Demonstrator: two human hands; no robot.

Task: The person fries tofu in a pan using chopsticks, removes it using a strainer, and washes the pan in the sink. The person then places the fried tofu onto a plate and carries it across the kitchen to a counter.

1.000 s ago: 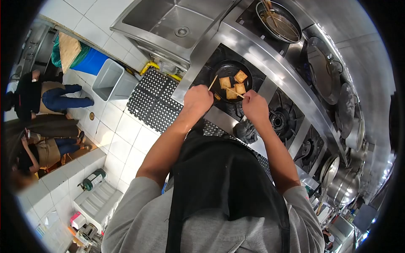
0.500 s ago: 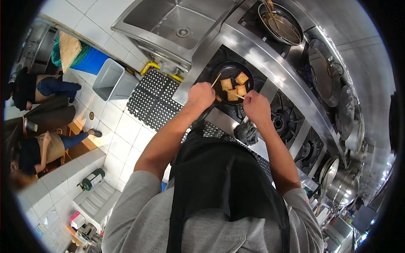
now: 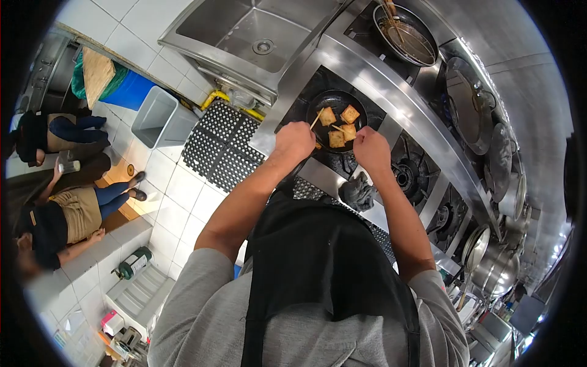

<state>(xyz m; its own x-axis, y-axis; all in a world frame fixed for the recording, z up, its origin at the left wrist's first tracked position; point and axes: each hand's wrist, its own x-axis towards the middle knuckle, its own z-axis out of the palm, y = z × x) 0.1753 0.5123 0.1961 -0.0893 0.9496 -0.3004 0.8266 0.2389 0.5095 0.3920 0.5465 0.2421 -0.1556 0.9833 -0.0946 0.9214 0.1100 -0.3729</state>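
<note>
A black pan [image 3: 318, 101] sits on the stove burner, with several browned square pieces [image 3: 350, 114] in it. My left hand [image 3: 295, 142] is closed round a thin wooden stick [image 3: 317, 118] at the pan's near left edge; its tip is by the upper left piece [image 3: 327, 115]. My right hand [image 3: 372, 148] is closed at the pan's right edge on another wooden stick [image 3: 337, 128], whose tip lies among the pieces. A small browned bit shows at the pan's lower left, beside my left hand. The pan's handle is mostly hidden by my left hand.
A dark crumpled cloth [image 3: 358, 192] lies on the stove's front edge near my right wrist. Another pan [image 3: 406, 33] stands at the back, near the sink [image 3: 244, 37]. Bare burners [image 3: 405, 175] are on the right. Two people [image 3: 76, 214] are at the far left.
The left stick's tip has moved right to the upper left piece. The right stick has shifted slightly up among the pieces. At the far left, one person has stepped closer to the grey bin.
</note>
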